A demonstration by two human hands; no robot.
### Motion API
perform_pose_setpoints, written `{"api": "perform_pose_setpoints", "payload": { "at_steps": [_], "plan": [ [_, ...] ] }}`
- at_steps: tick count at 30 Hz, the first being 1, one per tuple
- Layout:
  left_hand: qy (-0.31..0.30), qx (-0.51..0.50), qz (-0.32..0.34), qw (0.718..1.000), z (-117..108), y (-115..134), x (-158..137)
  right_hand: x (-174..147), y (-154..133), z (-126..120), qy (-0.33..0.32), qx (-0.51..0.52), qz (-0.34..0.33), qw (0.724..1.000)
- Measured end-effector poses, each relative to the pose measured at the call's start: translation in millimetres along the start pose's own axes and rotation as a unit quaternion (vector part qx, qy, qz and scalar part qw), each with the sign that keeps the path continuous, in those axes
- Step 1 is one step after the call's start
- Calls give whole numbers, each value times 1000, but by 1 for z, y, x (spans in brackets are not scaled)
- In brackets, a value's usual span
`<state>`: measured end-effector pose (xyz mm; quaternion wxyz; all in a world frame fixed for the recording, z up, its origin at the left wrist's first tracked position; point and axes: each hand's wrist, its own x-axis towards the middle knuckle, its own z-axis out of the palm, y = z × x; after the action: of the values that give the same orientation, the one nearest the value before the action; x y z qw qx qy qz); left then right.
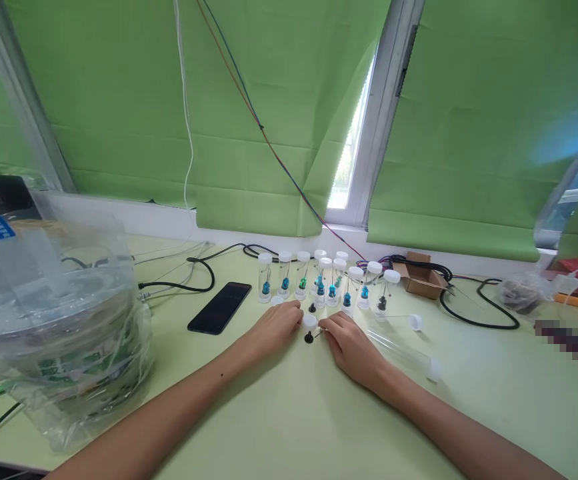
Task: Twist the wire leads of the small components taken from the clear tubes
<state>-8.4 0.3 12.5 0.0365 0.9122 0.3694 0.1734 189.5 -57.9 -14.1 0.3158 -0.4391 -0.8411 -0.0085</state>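
Note:
My left hand [279,325] rests on the table with its fingers curled together; whatever may be in them is hidden. Facing it, my right hand [353,345] has its fingers closed, and a thin rod [319,333] shows at the fingertips. A white cap [309,322] sits between both hands. Small black flanged pieces lie close by, one piece [312,307] behind the cap and another piece [309,338] in front. Beyond my hands stand several clear tubes with white caps, among them a tube [302,277] with a green part and a tube [382,300] with a dark part.
Clear tubes lie to the right, one tube [403,348] beside my right forearm. A black phone [220,308] lies left of my left hand. A plastic-wrapped reel [59,333] fills the left side. At the back are black cables [489,323] and a small cardboard box [425,283].

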Motion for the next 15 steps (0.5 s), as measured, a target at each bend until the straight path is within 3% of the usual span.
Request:
{"api": "perform_pose_setpoints", "payload": {
  "at_steps": [10,15],
  "plan": [
    [9,6,-14,1000,14,-9,2,-1,0,1,8,-10,9,1000],
    [42,-47,-35,997,9,-6,3,-1,-2,0,20,-8,17,1000]
  ]
}}
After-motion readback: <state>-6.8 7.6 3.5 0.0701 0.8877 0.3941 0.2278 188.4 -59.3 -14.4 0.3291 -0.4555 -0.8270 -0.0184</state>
